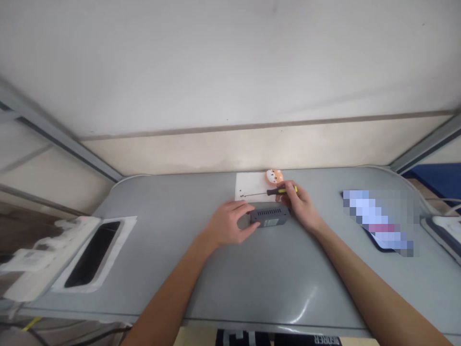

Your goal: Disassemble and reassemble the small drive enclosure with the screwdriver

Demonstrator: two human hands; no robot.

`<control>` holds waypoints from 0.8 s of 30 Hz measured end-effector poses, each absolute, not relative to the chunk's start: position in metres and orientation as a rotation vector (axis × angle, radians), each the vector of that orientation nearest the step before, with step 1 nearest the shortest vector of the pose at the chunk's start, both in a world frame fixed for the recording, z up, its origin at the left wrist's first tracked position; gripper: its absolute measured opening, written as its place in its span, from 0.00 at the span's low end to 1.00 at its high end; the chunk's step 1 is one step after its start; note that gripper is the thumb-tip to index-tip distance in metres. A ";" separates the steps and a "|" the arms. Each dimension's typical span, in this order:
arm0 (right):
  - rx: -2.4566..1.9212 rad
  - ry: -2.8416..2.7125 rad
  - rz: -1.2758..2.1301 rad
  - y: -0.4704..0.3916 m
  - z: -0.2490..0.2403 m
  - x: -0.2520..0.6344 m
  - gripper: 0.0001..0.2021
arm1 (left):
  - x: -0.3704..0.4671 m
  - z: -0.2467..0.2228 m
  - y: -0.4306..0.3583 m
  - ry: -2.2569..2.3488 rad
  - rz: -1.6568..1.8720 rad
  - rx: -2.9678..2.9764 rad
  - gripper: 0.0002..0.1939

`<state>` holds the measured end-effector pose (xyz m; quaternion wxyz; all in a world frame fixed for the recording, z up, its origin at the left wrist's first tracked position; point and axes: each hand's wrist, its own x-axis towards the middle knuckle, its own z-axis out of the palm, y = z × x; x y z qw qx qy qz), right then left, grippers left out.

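A dark grey box-shaped device point(271, 217) with a row of vent slots and a pale label lies on the grey table. My left hand point(232, 222) grips its left end between thumb and fingers. In my right hand point(297, 202) is a screwdriver point(275, 191) with a black and yellow handle, its thin shaft pointing left over a sheet of white paper point(250, 180). Several tiny dark screws point(242, 195) lie on the paper close to the screwdriver's tip. Just behind the handle sits a round orange and white animal-face item point(273, 177).
On the left, a black phone point(94, 253) rests on white paper beside a white power strip point(50, 262) with plugs. A second phone point(378, 223), its screen blurred out, lies on the right. A white and dark device point(444, 233) stands at the right edge. A wall backs the table point(162, 202).
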<state>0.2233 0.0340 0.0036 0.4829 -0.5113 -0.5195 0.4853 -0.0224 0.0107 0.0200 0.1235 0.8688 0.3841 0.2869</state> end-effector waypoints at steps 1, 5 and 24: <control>-1.231 -1.217 1.185 0.035 0.003 0.225 0.25 | -0.023 0.018 0.011 1.113 0.857 2.548 0.12; -1.100 -0.961 1.199 0.042 0.001 0.234 0.23 | -0.026 0.012 0.015 1.119 0.922 2.575 0.13; -1.131 -0.967 1.327 0.034 0.015 0.229 0.23 | -0.025 0.023 0.010 0.986 1.185 2.637 0.13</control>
